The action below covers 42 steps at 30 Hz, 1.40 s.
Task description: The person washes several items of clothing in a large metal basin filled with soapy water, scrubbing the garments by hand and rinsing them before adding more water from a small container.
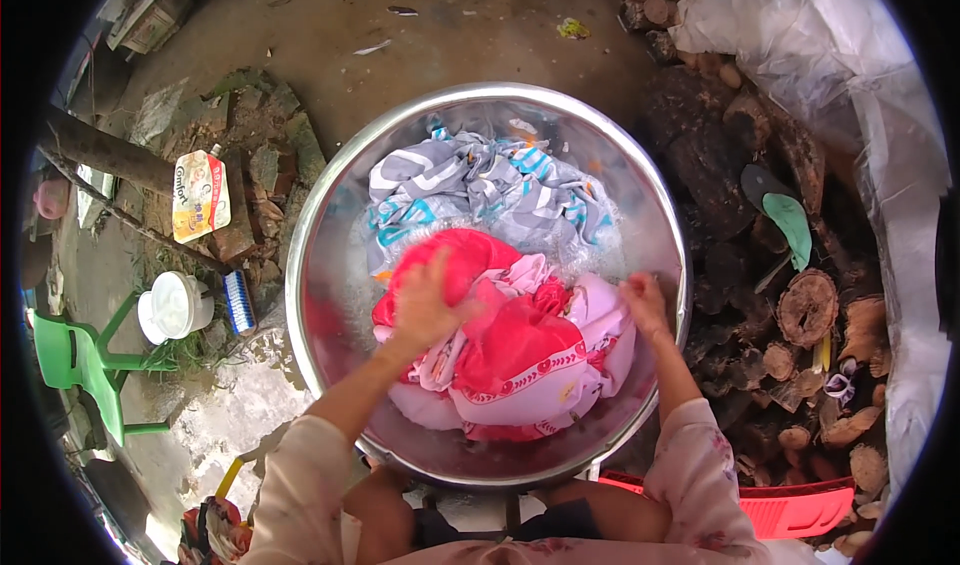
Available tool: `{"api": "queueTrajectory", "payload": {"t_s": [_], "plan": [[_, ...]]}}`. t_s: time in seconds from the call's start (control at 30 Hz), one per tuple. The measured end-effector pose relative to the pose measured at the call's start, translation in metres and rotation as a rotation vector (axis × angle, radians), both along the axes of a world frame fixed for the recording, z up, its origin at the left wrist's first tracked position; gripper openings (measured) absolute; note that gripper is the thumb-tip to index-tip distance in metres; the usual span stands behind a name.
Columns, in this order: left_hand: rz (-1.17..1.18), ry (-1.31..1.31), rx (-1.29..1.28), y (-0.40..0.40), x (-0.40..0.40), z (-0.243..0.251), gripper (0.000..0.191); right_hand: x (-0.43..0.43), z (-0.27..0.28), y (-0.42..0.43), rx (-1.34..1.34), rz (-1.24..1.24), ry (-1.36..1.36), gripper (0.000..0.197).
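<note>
A large round metal basin (487,471) stands before me with water and wet cloth in it. My left hand (426,302), slightly blurred, lies with spread fingers on the red part of a red and pink printed cloth (517,347) in the near half. At the basin's right inner side, my right hand (646,304) is beside the cloth's pink edge, fingers bent; whether it grips the edge cannot be told. Farther off in the basin, a grey, white and turquoise patterned cloth (487,182) lies bunched in sudsy water.
Left of the basin are a scrubbing brush (239,302), a white plastic tub (180,306), a Comfort softener pouch (201,196) and a green plastic chair (90,362). Stacked firewood (806,310) and plastic sheeting (817,32) lie right. A red plastic object (799,509) sits near right.
</note>
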<state>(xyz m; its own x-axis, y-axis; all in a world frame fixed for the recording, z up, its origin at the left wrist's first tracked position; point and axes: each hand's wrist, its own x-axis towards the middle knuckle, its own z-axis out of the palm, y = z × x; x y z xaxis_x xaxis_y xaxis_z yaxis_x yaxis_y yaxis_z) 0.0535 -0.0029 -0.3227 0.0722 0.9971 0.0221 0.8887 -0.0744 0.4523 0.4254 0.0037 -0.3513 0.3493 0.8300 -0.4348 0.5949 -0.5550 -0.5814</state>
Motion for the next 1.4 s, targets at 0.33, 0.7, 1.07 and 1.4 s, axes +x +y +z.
{"api": "queueTrajectory", "payload": {"t_s": [0.33, 0.7, 1.07, 1.4], "plan": [[-0.543, -0.257, -0.893, -0.085, -0.002, 0.048, 0.056, -0.155, 0.081, -0.065, -0.105, 0.667, 0.702, 0.048], [-0.397, 0.001, -0.84, -0.049, -0.005, -0.03, 0.034, -0.181, 0.047, -0.017, -0.049, 1.022, 0.273, 0.025], [0.53, -0.913, -0.582, -0.054, -0.05, -0.051, 0.033, -0.092, -0.016, 0.014, -0.337, -0.16, 0.69, 0.032], [-0.763, -0.185, -0.468, -0.157, -0.022, 0.015, 0.022, -0.14, 0.083, -0.082, 0.088, 1.235, 0.405, 0.07]]}}
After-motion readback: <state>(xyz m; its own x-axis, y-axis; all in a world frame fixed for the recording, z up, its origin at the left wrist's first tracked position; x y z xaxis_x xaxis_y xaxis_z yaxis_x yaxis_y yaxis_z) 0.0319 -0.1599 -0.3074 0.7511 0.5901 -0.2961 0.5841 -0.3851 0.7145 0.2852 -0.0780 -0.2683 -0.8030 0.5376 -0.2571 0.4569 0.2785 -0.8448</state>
